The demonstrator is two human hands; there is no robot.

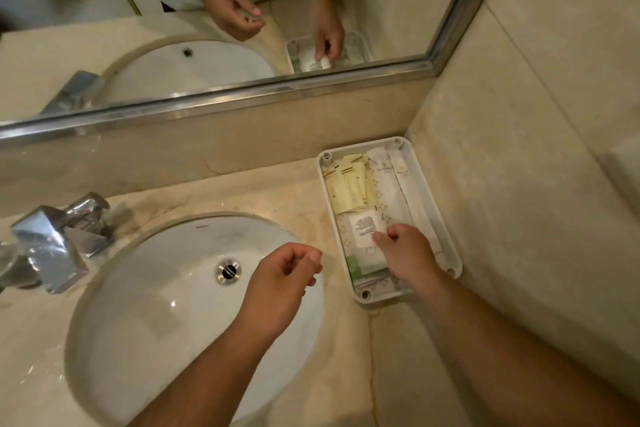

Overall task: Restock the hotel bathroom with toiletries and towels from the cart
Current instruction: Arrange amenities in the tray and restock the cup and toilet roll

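A white rectangular tray (424,180) stands on the marble counter in the corner by the wall. It holds yellow sachets (348,187), two long white wrapped packets (388,184), a white packet with printed text (363,227) and a green-edged packet (354,265). My right hand (405,250) is low in the tray, fingertips pinching the edge of the white printed packet. My left hand (284,274) hovers over the sink rim with fingers curled and thumb against them. Its mirror image shows a small pale item pinched there.
A white oval sink (156,305) with a metal drain (228,270) fills the counter's middle. A chrome tap (52,243) stands at the left. A framed mirror (242,90) runs along the back and a tiled wall (536,149) closes the right side.
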